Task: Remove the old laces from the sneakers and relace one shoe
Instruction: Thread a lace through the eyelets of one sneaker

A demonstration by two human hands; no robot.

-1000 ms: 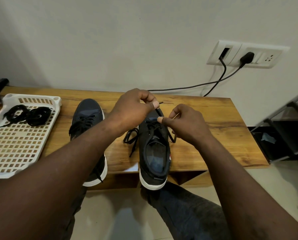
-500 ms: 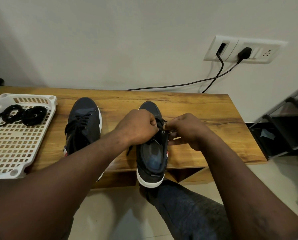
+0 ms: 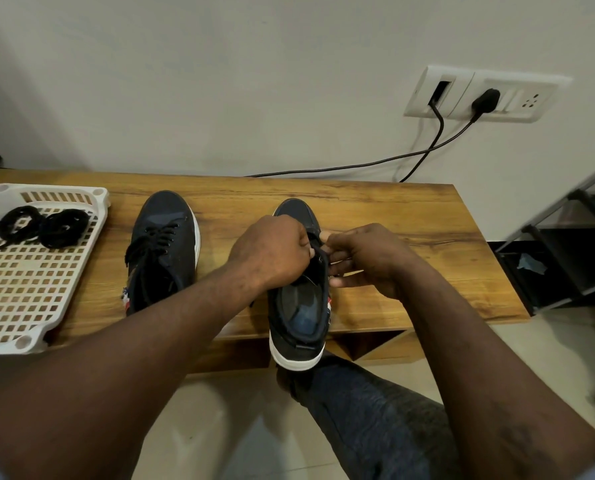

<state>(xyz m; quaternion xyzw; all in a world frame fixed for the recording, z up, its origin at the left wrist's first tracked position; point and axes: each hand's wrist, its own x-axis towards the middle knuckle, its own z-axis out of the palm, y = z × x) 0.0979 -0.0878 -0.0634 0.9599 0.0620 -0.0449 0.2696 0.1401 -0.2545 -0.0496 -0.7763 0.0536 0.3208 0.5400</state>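
Note:
Two dark navy sneakers with white soles stand on the wooden bench [image 3: 410,216]. The left sneaker [image 3: 166,244] is laced in black and stands alone. The right sneaker [image 3: 301,306] has its heel hanging over the bench's front edge. My left hand [image 3: 272,252] and my right hand [image 3: 368,256] meet over its eyelet area, fingers curled and pinching the black lace [image 3: 320,252] at the tongue. Most of the lace is hidden under my hands. Two coiled black laces [image 3: 41,225] lie in a white tray.
The white perforated tray [image 3: 29,292] sits at the bench's left end. Behind the bench, black cables [image 3: 358,164] run to a wall socket [image 3: 486,95]. A dark metal rack [image 3: 573,244] stands at the right. My knee [image 3: 368,420] is below the bench.
Both hands came down from a raised lace pull onto the right sneaker's eyelets and closed together. The loose lace loop left of that shoe is no longer visible.

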